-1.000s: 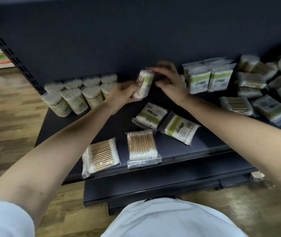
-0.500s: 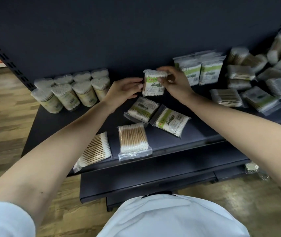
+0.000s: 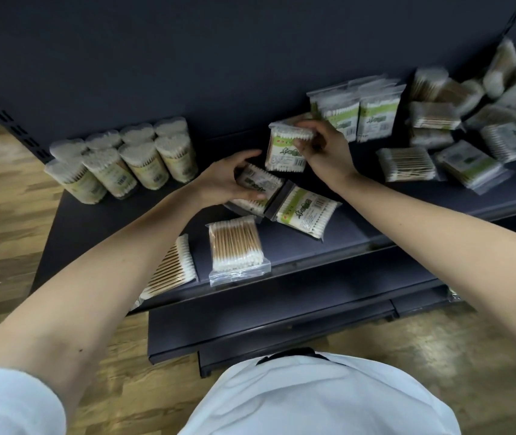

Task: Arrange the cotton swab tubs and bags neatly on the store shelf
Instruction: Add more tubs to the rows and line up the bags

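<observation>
My right hand pinches the top of an upright green-labelled swab bag near the back of the dark shelf. Just below it, my left hand grips a second labelled bag that lies flat on the shelf. A third labelled bag lies beside it on the right. Two plain bags of wooden swabs rest near the front edge. Several round swab tubs stand in two rows at the back left.
Upright labelled bags lean on the back panel to the right. Further right lies a loose heap of bags. A lower shelf juts out beneath. Wooden floor lies to the left.
My left hand let go of the upright bag and dropped onto the flat bag below it. My right hand keeps holding the upright bag.
</observation>
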Demonstrator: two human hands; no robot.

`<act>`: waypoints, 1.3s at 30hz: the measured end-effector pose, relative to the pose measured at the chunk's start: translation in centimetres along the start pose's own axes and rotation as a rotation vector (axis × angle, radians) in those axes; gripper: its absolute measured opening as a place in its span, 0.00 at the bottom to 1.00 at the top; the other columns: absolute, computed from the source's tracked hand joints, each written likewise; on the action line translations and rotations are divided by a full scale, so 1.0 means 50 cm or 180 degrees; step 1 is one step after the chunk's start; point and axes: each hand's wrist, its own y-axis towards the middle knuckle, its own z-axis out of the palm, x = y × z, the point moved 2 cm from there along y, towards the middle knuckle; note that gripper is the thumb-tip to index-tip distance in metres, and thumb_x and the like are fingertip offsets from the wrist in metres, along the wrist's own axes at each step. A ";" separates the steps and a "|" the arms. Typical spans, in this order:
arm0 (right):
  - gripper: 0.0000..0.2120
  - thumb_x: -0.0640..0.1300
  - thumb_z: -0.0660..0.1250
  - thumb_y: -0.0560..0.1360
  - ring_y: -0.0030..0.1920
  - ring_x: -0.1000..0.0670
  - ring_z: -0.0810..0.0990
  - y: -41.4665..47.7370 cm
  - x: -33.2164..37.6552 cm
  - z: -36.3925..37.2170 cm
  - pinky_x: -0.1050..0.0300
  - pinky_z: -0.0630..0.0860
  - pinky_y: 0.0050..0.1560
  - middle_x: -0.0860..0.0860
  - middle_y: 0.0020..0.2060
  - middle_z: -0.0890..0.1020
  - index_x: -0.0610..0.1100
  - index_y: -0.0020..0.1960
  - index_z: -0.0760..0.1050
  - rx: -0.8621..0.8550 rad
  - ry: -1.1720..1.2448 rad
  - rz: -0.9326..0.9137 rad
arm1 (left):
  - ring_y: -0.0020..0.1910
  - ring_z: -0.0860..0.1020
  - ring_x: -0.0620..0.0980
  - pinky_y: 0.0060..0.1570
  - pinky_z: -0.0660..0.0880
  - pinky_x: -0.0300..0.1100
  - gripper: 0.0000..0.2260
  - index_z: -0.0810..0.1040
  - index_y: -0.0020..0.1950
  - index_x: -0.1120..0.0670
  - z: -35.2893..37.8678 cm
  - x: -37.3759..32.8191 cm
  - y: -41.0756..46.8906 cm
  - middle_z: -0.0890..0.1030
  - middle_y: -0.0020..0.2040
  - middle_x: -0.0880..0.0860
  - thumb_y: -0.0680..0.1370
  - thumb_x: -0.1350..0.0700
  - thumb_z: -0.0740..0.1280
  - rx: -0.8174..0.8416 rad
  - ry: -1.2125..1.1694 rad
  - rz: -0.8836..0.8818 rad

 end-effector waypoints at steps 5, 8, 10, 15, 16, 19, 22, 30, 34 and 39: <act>0.11 0.41 0.67 0.74 0.56 0.51 0.77 0.001 -0.001 -0.015 0.57 0.74 0.58 0.51 0.54 0.78 0.45 0.57 0.76 -0.0097 0.0112 -0.0019 | 0.64 0.68 0.37 0.61 0.60 0.24 0.42 0.56 0.75 0.43 -0.010 -0.012 0.002 0.72 0.64 0.45 0.68 0.59 0.76 -0.0243 -0.0195 0.0287; 0.11 0.41 0.67 0.75 0.54 0.51 0.77 0.001 -0.004 -0.029 0.60 0.75 0.53 0.51 0.56 0.77 0.46 0.57 0.76 -0.0142 0.0112 0.0001 | 0.62 0.70 0.42 0.62 0.65 0.38 0.42 0.57 0.75 0.45 -0.018 -0.017 0.007 0.72 0.61 0.48 0.67 0.56 0.77 -0.0572 0.0010 0.0278; 0.10 0.40 0.68 0.75 0.53 0.51 0.77 0.001 -0.009 -0.038 0.63 0.75 0.50 0.51 0.55 0.77 0.47 0.56 0.76 -0.0155 0.0141 0.0044 | 0.58 0.71 0.45 0.57 0.66 0.37 0.39 0.60 0.73 0.46 -0.026 -0.023 0.009 0.72 0.58 0.50 0.67 0.53 0.77 -0.0739 0.0187 0.0159; 0.11 0.38 0.68 0.74 0.48 0.57 0.76 -0.001 -0.007 -0.058 0.73 0.71 0.46 0.52 0.51 0.77 0.43 0.56 0.76 -0.0123 0.0149 0.0047 | 0.52 0.78 0.43 0.55 0.71 0.35 0.37 0.61 0.72 0.43 -0.037 -0.042 0.019 0.80 0.50 0.46 0.68 0.55 0.77 -0.0598 -0.0186 0.0138; 0.11 0.38 0.68 0.74 0.49 0.57 0.76 -0.001 -0.007 -0.061 0.72 0.72 0.47 0.52 0.51 0.77 0.42 0.56 0.76 -0.0137 0.0132 0.0024 | 0.52 0.78 0.42 0.56 0.72 0.35 0.37 0.62 0.72 0.42 -0.035 -0.048 0.021 0.81 0.49 0.45 0.69 0.56 0.76 -0.0582 -0.0248 0.0193; 0.12 0.40 0.68 0.74 0.48 0.56 0.76 0.002 -0.015 -0.074 0.69 0.71 0.49 0.51 0.52 0.77 0.43 0.57 0.76 -0.0094 -0.0289 0.0001 | 0.53 0.79 0.41 0.59 0.72 0.35 0.33 0.65 0.70 0.44 -0.027 -0.062 0.031 0.81 0.51 0.45 0.70 0.59 0.75 -0.0454 -0.0256 0.0337; 0.14 0.39 0.67 0.74 0.38 0.68 0.74 -0.006 -0.023 -0.083 0.80 0.65 0.41 0.55 0.49 0.75 0.45 0.60 0.75 0.0347 -0.0789 -0.0060 | 0.56 0.76 0.42 0.54 0.71 0.32 0.31 0.65 0.69 0.43 -0.016 -0.073 0.038 0.77 0.56 0.46 0.71 0.62 0.73 -0.0124 -0.0087 0.0356; 0.23 0.36 0.64 0.75 0.46 0.50 0.80 -0.022 -0.036 -0.089 0.64 0.75 0.46 0.48 0.48 0.81 0.52 0.67 0.67 0.0813 -0.0897 -0.0074 | 0.56 0.72 0.46 0.51 0.71 0.40 0.37 0.58 0.72 0.41 -0.013 -0.088 0.041 0.69 0.61 0.48 0.71 0.63 0.71 0.0539 0.0835 0.0165; 0.23 0.36 0.64 0.75 0.43 0.50 0.79 -0.018 -0.042 -0.085 0.68 0.73 0.40 0.47 0.44 0.80 0.53 0.67 0.66 0.0825 -0.0853 -0.0029 | 0.43 0.73 0.40 0.42 0.69 0.33 0.34 0.61 0.71 0.41 -0.025 -0.083 0.040 0.71 0.61 0.47 0.72 0.61 0.72 0.0342 0.0630 0.0191; 0.21 0.35 0.65 0.75 0.42 0.53 0.78 -0.008 -0.037 -0.091 0.73 0.69 0.40 0.53 0.49 0.78 0.47 0.66 0.68 0.0861 -0.0886 -0.0143 | 0.54 0.76 0.46 0.53 0.73 0.39 0.36 0.61 0.72 0.43 -0.025 -0.074 0.045 0.73 0.61 0.49 0.70 0.61 0.74 -0.0256 -0.0120 0.0195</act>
